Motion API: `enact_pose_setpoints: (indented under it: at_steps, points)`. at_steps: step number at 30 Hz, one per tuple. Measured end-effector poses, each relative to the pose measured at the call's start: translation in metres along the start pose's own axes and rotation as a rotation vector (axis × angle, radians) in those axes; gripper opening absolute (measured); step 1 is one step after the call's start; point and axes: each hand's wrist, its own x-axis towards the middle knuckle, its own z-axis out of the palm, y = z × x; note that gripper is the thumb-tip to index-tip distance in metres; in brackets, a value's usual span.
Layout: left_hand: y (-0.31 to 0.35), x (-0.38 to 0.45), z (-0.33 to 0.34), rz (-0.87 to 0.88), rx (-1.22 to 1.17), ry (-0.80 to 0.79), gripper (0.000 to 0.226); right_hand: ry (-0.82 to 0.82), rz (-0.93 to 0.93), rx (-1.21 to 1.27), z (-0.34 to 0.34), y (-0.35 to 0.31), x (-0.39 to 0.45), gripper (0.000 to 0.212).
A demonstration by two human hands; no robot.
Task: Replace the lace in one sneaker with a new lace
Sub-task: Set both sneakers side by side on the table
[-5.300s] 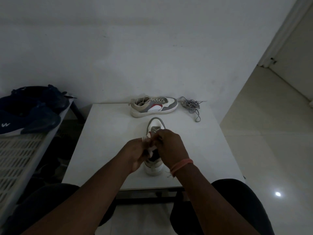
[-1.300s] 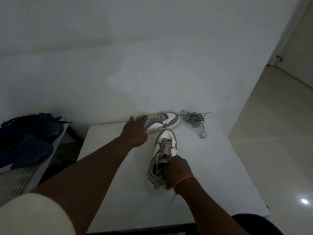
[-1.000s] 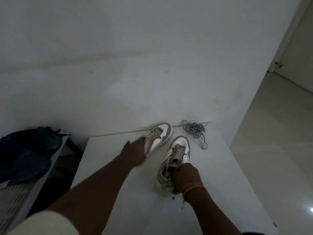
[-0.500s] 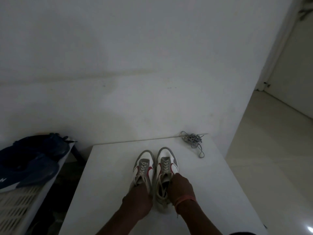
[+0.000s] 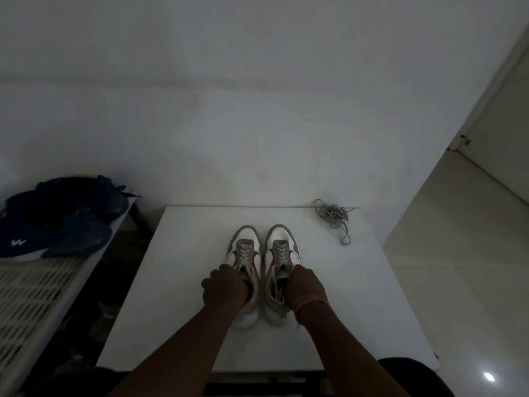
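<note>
On the white tabletop (image 5: 183,296) against the white wall (image 5: 257,110), we grip each sneaker collar, left hand (image 5: 224,287) and right hand (image 5: 306,285), grey lace (image 5: 332,214) at the far right corner.

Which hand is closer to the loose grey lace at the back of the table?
The right hand. It holds the right sneaker, the one on the grey lace's side; the left hand is further left, on the left sneaker.

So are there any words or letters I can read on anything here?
"W": a white logo mark that looks like this letter, on the side of the dark blue shoe on the slatted rack.
The two white sneakers on the table show no readable text.
</note>
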Motion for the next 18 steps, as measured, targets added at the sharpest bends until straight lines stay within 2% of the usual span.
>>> enact_pose_setpoints:
  at_steps: [2, 4, 8, 11, 18]
  points:
    - [0.001, 0.009, 0.014, 0.08, 0.12, 0.05, 0.036, 0.018, 0.006, -0.012, -0.001, -0.003, -0.002, 0.023]
    - [0.003, 0.009, 0.018, 0.037, 0.17, 0.028, 0.049, 0.022, 0.017, -0.025, -0.003, -0.007, -0.005, 0.027]
    - [0.004, 0.008, 0.009, -0.175, -0.079, -0.034, 0.048, 0.017, 0.017, -0.042, -0.003, -0.009, -0.006, 0.029]
    - [0.007, 0.008, 0.003, -0.254, -0.126, -0.065, 0.052, 0.038, 0.01, -0.061, -0.002, -0.011, -0.005, 0.031]
    - [0.01, 0.016, 0.016, -0.12, 0.087, 0.055, 0.04, 0.074, 0.027, -0.015, 0.002, -0.024, 0.007, 0.031]
